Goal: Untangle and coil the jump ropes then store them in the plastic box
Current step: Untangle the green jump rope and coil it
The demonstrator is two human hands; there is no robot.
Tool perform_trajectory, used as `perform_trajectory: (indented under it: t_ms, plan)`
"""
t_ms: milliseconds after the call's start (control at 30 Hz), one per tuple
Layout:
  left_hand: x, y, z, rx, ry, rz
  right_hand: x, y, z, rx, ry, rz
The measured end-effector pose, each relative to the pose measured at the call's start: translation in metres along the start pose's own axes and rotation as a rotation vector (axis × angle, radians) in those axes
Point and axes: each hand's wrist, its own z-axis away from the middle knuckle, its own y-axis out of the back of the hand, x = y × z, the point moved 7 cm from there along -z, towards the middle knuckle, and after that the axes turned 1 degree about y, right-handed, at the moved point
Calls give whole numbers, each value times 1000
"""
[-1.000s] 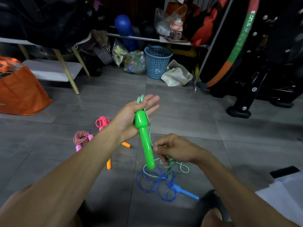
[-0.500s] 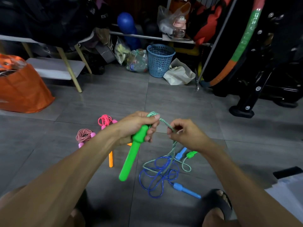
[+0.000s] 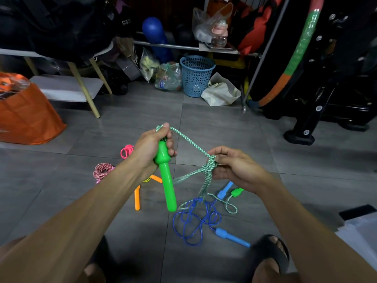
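- Your left hand [image 3: 152, 147] is closed round the green handle [image 3: 166, 180], which points toward 6 o'clock.
- Your right hand [image 3: 234, 168] fingers [image 3: 225, 153] pinch the knot [image 3: 209, 166] in the green-white rope [image 3: 189, 139].

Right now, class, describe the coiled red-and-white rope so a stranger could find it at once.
Start at the orange bag on the left, then drop down the grey floor toward the left arm. There lies the red-and-white rope, just left of that forearm and below the pink rope. It alone is speckled red and white and wound into a tight coil; the blue rope sprawls loose.
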Motion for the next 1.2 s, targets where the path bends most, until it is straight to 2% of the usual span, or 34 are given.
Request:
perform_trajectory:
  t_ms: [133, 233, 433, 600, 700, 767, 833, 967, 1067, 1200]
  plan:
    - [3, 12, -5, 88, -2, 35, -2, -18, 0, -12, 19, -239]
    - [5, 17, -8, 104, -8, 42, -2, -23, 0, -13, 75, -90]
    - [10, 28, -10, 180, -42, 43, -5, -12, -1, 109, 87, 295]
    - [7, 39, -10, 292, -45, 24, -12, -1, 7, 167, 91, 361]
    - [6, 47, -11, 350, -42, 26, -16, 0, 10, 164, 76, 208]
    - [2, 44, -11, 330, 3, -1, -15, -3, 9, 129, 68, -20]
    - [-1, 38, -9, 289, 55, -56, -15, -4, 8, 99, 77, -124]
    - [-4, 16, -4, 123, 90, -139, -22, -4, 13, 92, 113, -93]
    - [0, 0, 4, 20, -17, -318, -21, -5, 14, 97, 118, 82]
    - [-3, -31, 20, -151, -144, -607, -23, -15, 11, 53, 150, 63]
